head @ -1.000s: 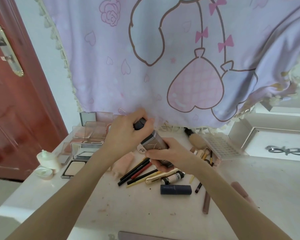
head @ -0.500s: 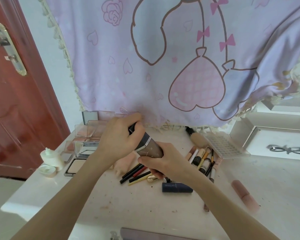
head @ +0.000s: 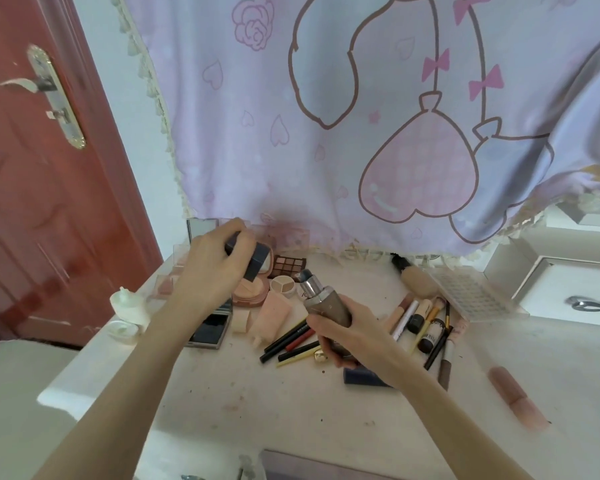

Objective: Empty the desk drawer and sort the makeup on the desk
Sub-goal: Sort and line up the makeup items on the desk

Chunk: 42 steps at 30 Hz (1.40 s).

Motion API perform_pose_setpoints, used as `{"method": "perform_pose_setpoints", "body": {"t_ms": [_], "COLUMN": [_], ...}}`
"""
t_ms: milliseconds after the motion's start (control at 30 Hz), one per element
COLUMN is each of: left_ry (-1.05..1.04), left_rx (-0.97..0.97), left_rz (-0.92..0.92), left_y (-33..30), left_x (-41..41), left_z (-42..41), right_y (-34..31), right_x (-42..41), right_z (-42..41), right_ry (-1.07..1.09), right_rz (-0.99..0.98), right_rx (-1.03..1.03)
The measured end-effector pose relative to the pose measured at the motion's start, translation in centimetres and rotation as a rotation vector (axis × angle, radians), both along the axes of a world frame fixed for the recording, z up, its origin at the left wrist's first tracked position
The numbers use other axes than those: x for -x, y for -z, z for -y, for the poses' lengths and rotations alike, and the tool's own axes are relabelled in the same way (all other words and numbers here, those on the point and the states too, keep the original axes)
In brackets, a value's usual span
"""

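A red-brown door (head: 32, 188) with a metal handle plate (head: 57, 98) occupies the left edge. A lilac printed curtain (head: 361, 116) hangs behind the desk (head: 257, 410), its fringe reaching the desk's rear edge.

At the desk's left corner stands a small white bottle (head: 129, 305), with its white cap (head: 122, 330) lying just beside it. Next to these lies an open dark compact (head: 210, 330), partly under the left forearm.

The left hand (head: 212, 271) is raised above the compacts. Its fingers are curled round a dark blue square cap (head: 253, 258), holding it clear of the bottle. Behind and below the cap sit a round pink powder compact (head: 252, 292), an eyeshadow palette (head: 288, 265) and a small round three-colour pot (head: 283, 285). A pink tube (head: 272, 315) lies in front of them, nozzle toward the viewer.

A cluster of black, red and yellow pencils (head: 291, 342) lies near desk centre, touching one another.

The right hand (head: 349, 336) grips a taupe foundation bottle (head: 326, 304) round its lower body. The bottle is tilted to the left and its silver pump neck (head: 310, 280) is exposed, apart from the cap. A dark blue box (head: 362, 377) lies under the right wrist.

Right of the hand lies a group of brushes and small tubes (head: 426, 323), close together. Behind them lie a beige bottle with a black cap (head: 418, 278) and a clear gridded tray (head: 471, 294). A pink tube (head: 516, 398) lies alone near the right edge. A white drawer front with a bow-shaped handle (head: 591, 304) is at far right.
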<state>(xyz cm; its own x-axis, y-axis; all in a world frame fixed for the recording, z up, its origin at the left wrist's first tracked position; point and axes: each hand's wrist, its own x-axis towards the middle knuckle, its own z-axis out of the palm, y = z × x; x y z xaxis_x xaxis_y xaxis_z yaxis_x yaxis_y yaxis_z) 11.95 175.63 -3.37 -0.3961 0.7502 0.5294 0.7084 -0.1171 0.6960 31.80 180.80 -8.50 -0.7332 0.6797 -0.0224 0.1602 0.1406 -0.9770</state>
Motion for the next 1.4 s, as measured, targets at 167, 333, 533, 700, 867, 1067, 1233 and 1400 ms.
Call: {"method": "perform_pose_setpoints", "body": {"t_ms": [167,333,533,700,867,1067,1233,1400], "left_ry": [0.041,0.026,-0.158,-0.380,-0.502,-0.545,-0.630,-0.717], "left_rx": [0.165,0.258,0.273,0.317,0.342,0.320,0.292,0.254], "left_rz": [0.066,0.252,0.397,0.288,0.299,0.313,0.305,0.319], "left_y": [1.3,5.5,8.5,10.4,12.0,12.6,13.3,13.1], "left_x": [0.7,3.7,6.5,7.9,9.1,9.9,10.7,11.0], "left_z": [2.1,5.6,10.8,13.4,14.1,14.4,15.0,14.7], "right_y": [1.3,2.4,3.3,4.4,4.7,4.4,4.8,5.0], "right_x": [2.1,4.3,8.3,11.7,14.0,15.7,17.2,18.8], "right_z": [0.5,1.5,3.7,4.6,5.1,5.3,5.7,6.7], "right_ry": [-0.015,-0.115,-0.149,-0.103,-0.120,-0.178,-0.169,-0.185], "right_rz": [0.000,0.135,0.146,0.081,0.072,0.106,0.118,0.123], "right_rx": [0.087,0.053,-0.114,-0.147,-0.143,-0.201,-0.239,-0.283]}}
